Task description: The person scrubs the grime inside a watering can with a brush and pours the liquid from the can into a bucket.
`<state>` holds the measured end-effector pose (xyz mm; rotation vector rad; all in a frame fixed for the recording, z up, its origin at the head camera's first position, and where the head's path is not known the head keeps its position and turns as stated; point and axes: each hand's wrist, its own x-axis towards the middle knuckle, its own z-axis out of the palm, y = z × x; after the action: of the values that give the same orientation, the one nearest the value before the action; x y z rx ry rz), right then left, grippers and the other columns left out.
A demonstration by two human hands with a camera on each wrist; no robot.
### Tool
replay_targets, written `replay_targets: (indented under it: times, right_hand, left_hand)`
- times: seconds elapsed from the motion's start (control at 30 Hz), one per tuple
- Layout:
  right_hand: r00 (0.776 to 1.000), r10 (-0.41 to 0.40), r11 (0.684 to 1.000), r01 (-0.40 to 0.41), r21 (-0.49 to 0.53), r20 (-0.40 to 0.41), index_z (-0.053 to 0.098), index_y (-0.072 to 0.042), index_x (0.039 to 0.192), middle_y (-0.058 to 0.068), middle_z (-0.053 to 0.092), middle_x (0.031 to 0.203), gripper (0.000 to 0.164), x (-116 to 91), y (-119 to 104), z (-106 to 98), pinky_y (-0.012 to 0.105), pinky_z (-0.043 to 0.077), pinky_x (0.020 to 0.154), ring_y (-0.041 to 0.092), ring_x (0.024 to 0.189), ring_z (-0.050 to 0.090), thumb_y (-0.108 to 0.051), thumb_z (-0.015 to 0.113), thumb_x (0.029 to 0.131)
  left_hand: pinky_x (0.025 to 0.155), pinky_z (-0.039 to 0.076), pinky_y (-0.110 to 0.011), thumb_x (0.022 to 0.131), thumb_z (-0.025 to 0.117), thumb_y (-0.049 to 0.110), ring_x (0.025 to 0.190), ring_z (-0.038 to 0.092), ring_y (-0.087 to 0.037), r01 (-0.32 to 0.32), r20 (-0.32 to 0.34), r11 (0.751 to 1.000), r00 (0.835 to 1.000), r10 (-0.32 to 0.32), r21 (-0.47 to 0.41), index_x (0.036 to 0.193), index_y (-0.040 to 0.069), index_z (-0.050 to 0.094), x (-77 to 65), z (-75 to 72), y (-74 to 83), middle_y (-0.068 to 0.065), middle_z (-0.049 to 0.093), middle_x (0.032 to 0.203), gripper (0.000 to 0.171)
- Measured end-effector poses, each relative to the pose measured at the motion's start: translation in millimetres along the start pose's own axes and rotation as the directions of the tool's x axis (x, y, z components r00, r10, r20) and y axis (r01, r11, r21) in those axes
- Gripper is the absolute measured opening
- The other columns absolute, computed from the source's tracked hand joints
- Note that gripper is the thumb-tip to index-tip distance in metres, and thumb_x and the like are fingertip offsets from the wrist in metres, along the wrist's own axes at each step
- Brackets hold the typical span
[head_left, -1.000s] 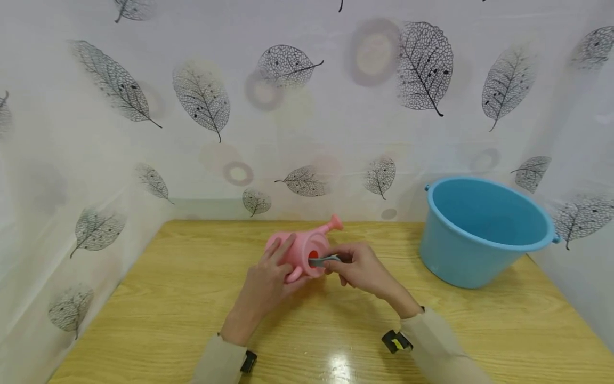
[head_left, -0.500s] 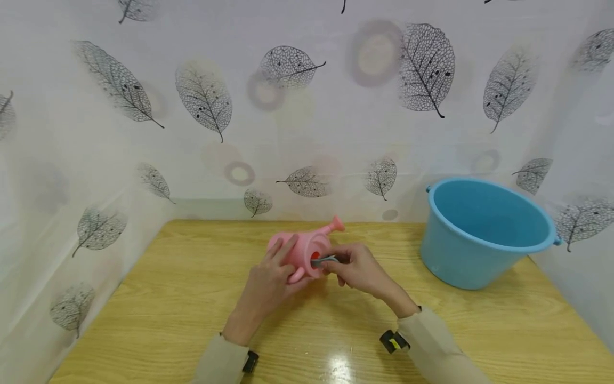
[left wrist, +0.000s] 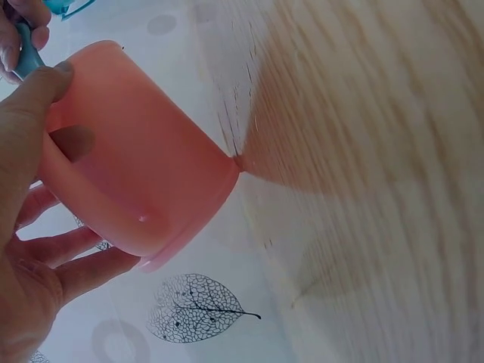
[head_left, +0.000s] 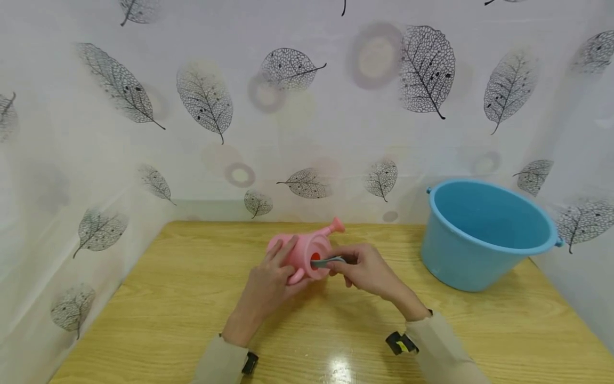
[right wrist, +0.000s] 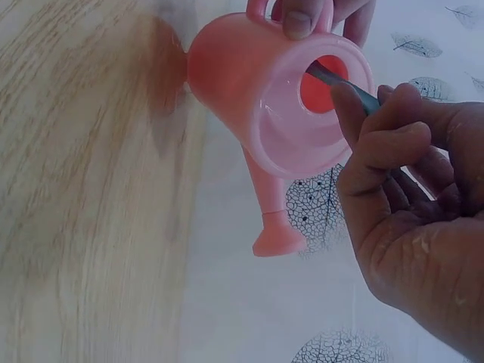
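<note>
A pink watering can (head_left: 303, 246) lies tilted on the table, its round opening facing my right side and its spout (right wrist: 266, 185) pointing away to the back right. My left hand (head_left: 266, 285) grips it, thumb near the rim by the handle and fingers spread along the body, as the left wrist view shows. Between thumb and fingers, my right hand (head_left: 368, 271) pinches a slim grey-blue tool (right wrist: 342, 83). The tool's far end goes through the opening into the can, so its kind is hidden. The can's inside looks red-orange.
To the right on the wooden table (head_left: 168, 298) stands a large light-blue bucket (head_left: 455, 261), near the back edge. A pale curtain (head_left: 326, 133) with leaf prints hangs behind and along both sides.
My right hand dipped the tool a little deeper into the can, then drew it slightly back to the right. The left hand and the watering can stay nearly in place.
</note>
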<state>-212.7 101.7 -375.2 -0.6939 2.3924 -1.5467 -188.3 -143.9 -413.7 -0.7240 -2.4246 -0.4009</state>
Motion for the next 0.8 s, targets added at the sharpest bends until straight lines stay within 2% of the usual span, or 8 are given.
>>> replay_targets:
  times: [0.23,0.8]
  right_hand:
    - [1.0,0.022,1.0,-0.022,-0.008,-0.009,0.075,-0.011,0.115,0.005,0.076,0.085,0.019,-7.3,-1.9,-8.3,0.019,0.043,0.045,0.016,0.054,0.057,-0.02,0.067,0.1]
    - [0.999,0.038,0.999,-0.038,-0.015,-0.014,0.074,-0.008,0.117,0.006,0.076,0.086,0.021,-12.6,0.1,-15.2,0.019,0.041,0.045,0.012,0.055,0.057,-0.018,0.066,0.1]
  left_hand:
    - [0.081,0.065,-0.046,0.082,0.085,0.043,0.128,0.061,-0.048,-0.002,-0.009,1.0,1.0,0.002,-0.011,0.059,0.014,0.059,-1.8,0.1,-1.2,-0.02,0.062,0.142,0.045]
    - [0.08,0.065,-0.046,0.08,0.086,0.042,0.126,0.062,-0.047,-0.021,-0.03,1.0,0.999,0.021,-0.007,0.06,0.013,0.059,-0.1,0.6,-1.9,-0.021,0.063,0.14,0.045]
